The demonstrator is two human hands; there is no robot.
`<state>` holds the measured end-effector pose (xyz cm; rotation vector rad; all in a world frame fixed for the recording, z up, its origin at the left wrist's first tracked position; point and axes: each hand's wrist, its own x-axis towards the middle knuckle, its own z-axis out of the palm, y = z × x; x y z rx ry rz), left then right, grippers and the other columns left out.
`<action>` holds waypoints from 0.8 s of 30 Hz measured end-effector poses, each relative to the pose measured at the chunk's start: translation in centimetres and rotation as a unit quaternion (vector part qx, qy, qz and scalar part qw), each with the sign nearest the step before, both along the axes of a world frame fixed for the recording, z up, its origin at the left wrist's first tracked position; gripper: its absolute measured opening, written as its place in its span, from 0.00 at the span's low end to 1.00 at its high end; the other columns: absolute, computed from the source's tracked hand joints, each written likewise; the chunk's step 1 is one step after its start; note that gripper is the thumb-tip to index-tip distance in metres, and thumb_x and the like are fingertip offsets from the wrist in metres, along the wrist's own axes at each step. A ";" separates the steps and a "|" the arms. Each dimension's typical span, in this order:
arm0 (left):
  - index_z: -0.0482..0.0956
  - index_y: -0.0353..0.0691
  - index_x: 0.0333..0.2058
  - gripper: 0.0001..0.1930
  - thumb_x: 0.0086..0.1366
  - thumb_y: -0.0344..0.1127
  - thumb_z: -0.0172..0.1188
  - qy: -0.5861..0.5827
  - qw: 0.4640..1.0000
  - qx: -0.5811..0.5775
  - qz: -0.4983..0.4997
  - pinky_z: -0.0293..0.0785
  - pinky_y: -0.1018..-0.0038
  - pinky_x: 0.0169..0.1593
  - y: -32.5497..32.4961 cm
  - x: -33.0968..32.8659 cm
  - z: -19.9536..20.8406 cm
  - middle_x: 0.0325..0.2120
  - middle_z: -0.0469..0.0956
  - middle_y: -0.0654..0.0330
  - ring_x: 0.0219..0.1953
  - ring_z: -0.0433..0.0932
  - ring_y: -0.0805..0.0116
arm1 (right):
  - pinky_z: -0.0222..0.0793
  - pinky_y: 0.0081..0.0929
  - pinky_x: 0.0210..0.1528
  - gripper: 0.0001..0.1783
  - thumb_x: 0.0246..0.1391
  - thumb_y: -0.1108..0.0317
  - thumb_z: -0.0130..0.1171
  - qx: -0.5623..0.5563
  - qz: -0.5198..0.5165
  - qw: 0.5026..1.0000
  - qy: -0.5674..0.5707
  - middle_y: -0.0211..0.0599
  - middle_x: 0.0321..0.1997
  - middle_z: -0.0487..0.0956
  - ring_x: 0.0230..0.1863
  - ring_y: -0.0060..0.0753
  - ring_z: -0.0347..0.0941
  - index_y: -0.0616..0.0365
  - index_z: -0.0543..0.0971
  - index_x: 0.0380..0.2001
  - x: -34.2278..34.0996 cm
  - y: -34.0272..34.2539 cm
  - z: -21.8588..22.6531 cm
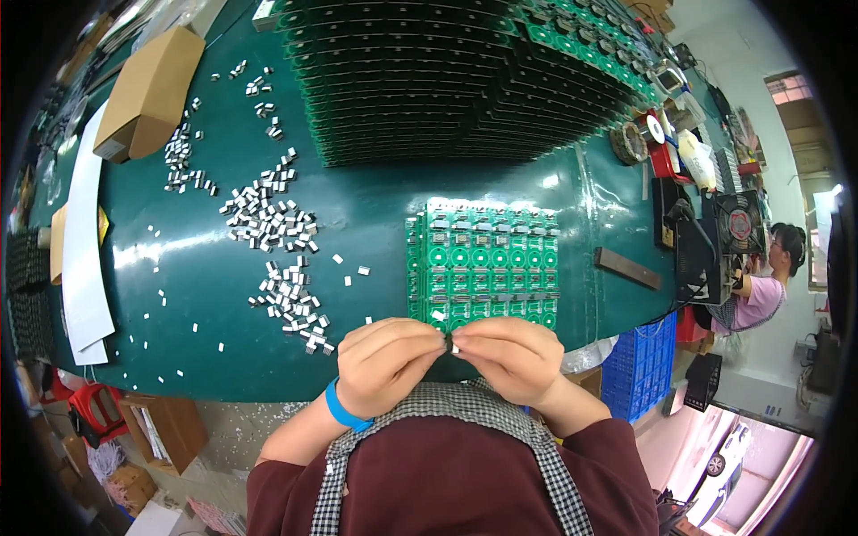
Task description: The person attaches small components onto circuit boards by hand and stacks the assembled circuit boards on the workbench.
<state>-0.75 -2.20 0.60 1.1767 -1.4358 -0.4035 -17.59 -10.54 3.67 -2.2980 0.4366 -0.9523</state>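
Observation:
My left hand [382,359], with a blue band at the wrist, and my right hand [514,357] meet fingertip to fingertip at the table's front edge. Both are closed in a pinch. A small white component [456,349] shows at the right fingertips; whatever the left fingers pinch is too small to make out. Just beyond the hands lies a stack of green circuit board panels [492,259], with rows of round outlines and small mounted parts. One loose white piece [438,315] rests on its near left part.
Many small white-and-dark components [268,214] lie scattered left on the green table [357,192]. A tall stack of board panels [411,89] stands at the back. A dark bar [627,268], solder spool [655,130] and fan unit [738,223] are right. Another person [755,299] sits far right.

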 end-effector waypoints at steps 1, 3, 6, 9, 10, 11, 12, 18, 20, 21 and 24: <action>0.78 0.34 0.27 0.08 0.46 0.19 0.66 -0.007 1.000 0.001 -0.007 0.77 0.72 0.31 0.0 0.0 0.2 0.27 0.80 0.55 0.28 0.81 0.60 | 0.77 0.23 0.30 0.11 0.39 0.79 0.67 0.006 0.005 1.000 -0.004 0.40 0.34 0.81 0.31 0.34 0.80 0.63 0.81 0.31 0.0 0.0 0.0; 0.78 0.35 0.26 0.07 0.47 0.21 0.66 -0.039 0.999 0.025 -0.001 0.75 0.71 0.29 0.2 0.6 0.4 0.26 0.79 0.56 0.27 0.80 0.61 | 0.77 0.25 0.31 0.11 0.39 0.79 0.67 -0.013 -0.020 1.000 0.017 0.40 0.33 0.81 0.31 0.33 0.80 0.62 0.81 0.31 -0.6 -1.4 0.6; 0.77 0.39 0.29 0.08 0.49 0.27 0.66 -0.158 0.969 0.136 0.129 0.69 0.67 0.29 1.1 2.1 -0.1 0.24 0.76 0.60 0.26 0.75 0.58 | 0.76 0.28 0.34 0.10 0.40 0.80 0.66 -0.074 -0.136 0.983 0.097 0.39 0.31 0.81 0.32 0.35 0.79 0.61 0.80 0.30 -2.3 -5.8 1.2; 0.76 0.39 0.30 0.09 0.49 0.28 0.66 -0.249 0.913 0.253 0.201 0.69 0.66 0.33 2.8 3.7 -0.6 0.26 0.72 0.60 0.29 0.73 0.58 | 0.75 0.27 0.32 0.10 0.40 0.80 0.65 -0.119 -0.144 0.967 0.172 0.37 0.31 0.80 0.32 0.36 0.78 0.61 0.79 0.30 -3.1 -8.0 0.7; 0.76 0.38 0.31 0.10 0.49 0.27 0.66 -0.270 0.896 0.296 0.193 0.69 0.66 0.34 3.4 3.8 -0.5 0.27 0.71 0.59 0.31 0.72 0.58 | 0.75 0.27 0.32 0.10 0.40 0.80 0.65 -0.118 -0.142 0.968 0.173 0.37 0.31 0.80 0.32 0.36 0.78 0.61 0.79 0.30 -3.0 -8.1 0.7; 0.76 0.37 0.32 0.11 0.49 0.27 0.65 -0.289 0.876 0.339 0.183 0.69 0.65 0.36 3.8 3.8 -0.5 0.29 0.70 0.58 0.32 0.72 0.58 | 0.75 0.27 0.32 0.10 0.40 0.80 0.65 -0.127 -0.135 0.964 0.190 0.37 0.31 0.79 0.31 0.36 0.78 0.60 0.79 0.30 -2.9 -8.1 0.6; 0.76 0.37 0.32 0.11 0.49 0.27 0.65 -0.287 0.876 0.341 0.182 0.69 0.65 0.36 3.9 3.7 -0.8 0.29 0.70 0.58 0.32 0.72 0.58 | 0.74 0.27 0.31 0.10 0.40 0.80 0.64 -0.137 -0.128 0.960 0.207 0.36 0.31 0.78 0.31 0.36 0.78 0.60 0.79 0.30 -2.9 -8.1 0.6; 0.75 0.35 0.32 0.09 0.51 0.23 0.61 -0.268 0.895 0.300 0.192 0.68 0.65 0.38 4.5 3.8 -2.1 0.28 0.71 0.56 0.34 0.72 0.55 | 0.75 0.28 0.29 0.08 0.42 0.78 0.63 -0.168 -0.123 0.954 0.215 0.34 0.31 0.77 0.30 0.35 0.77 0.59 0.79 0.30 -2.6 -7.9 0.9; 0.75 0.35 0.32 0.08 0.51 0.23 0.60 -0.270 0.895 0.299 0.193 0.68 0.65 0.37 4.3 4.0 -2.4 0.28 0.72 0.56 0.33 0.72 0.55 | 0.75 0.27 0.29 0.08 0.42 0.78 0.63 -0.161 -0.125 0.956 0.210 0.33 0.31 0.77 0.30 0.34 0.77 0.59 0.79 0.29 -2.7 -8.0 0.7; 0.75 0.35 0.32 0.07 0.52 0.23 0.60 -0.273 0.894 0.298 0.195 0.68 0.65 0.37 4.2 4.1 -2.4 0.28 0.72 0.56 0.33 0.72 0.56 | 0.75 0.27 0.29 0.08 0.41 0.78 0.63 -0.154 -0.126 0.959 0.203 0.33 0.31 0.77 0.30 0.34 0.77 0.59 0.79 0.29 -2.6 -8.1 0.6; 0.76 0.35 0.31 0.06 0.52 0.24 0.60 -0.291 0.894 0.277 0.200 0.68 0.66 0.37 3.4 4.3 -2.6 0.27 0.72 0.57 0.32 0.72 0.56 | 0.74 0.27 0.28 0.08 0.41 0.77 0.63 -0.151 -0.128 0.960 0.199 0.33 0.30 0.77 0.29 0.34 0.77 0.58 0.79 0.29 -2.7 -8.5 0.5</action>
